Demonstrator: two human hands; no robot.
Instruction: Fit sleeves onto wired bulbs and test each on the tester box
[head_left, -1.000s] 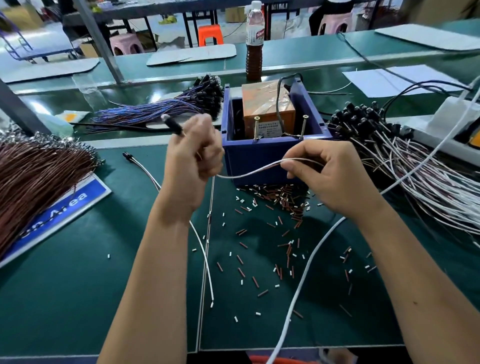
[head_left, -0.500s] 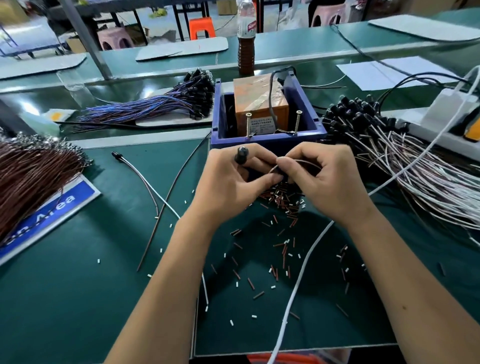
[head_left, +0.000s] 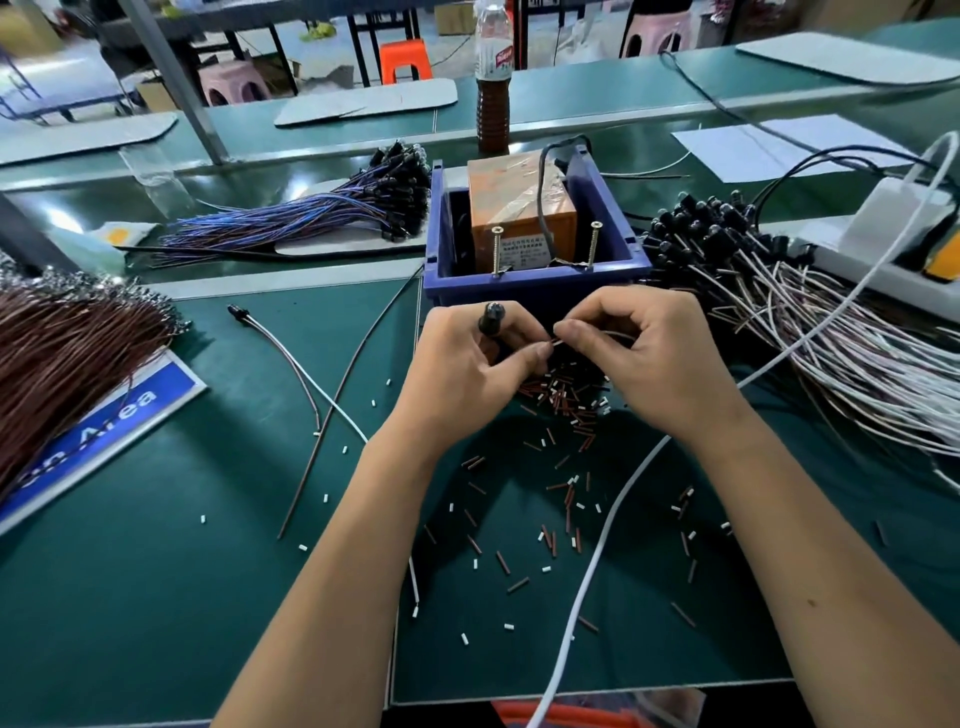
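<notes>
Two hands, close together in front of one blue box. Left hand curled around one wired bulb, black tip poking up between finger and thumb. Right hand pinching the thin wire end of that bulb, fingertips of both hands almost touching. Too small to tell whether a sleeve is on the wire. Just below the hands, one thick heap of little sleeves, brown and white, with many more scattered over the green surface; too many to count. Inside the blue box, one orange tester box with two upright screws at its front and one black cord running over its top. Right of the box, one big pile of white-wired bulbs. Behind on the left, one bundle of blue-wired bulbs. Far left, one bundle of brown wires. One loose wired bulb lying left of the hands. One white cable crossing under the right arm. One bottle behind the box.
</notes>
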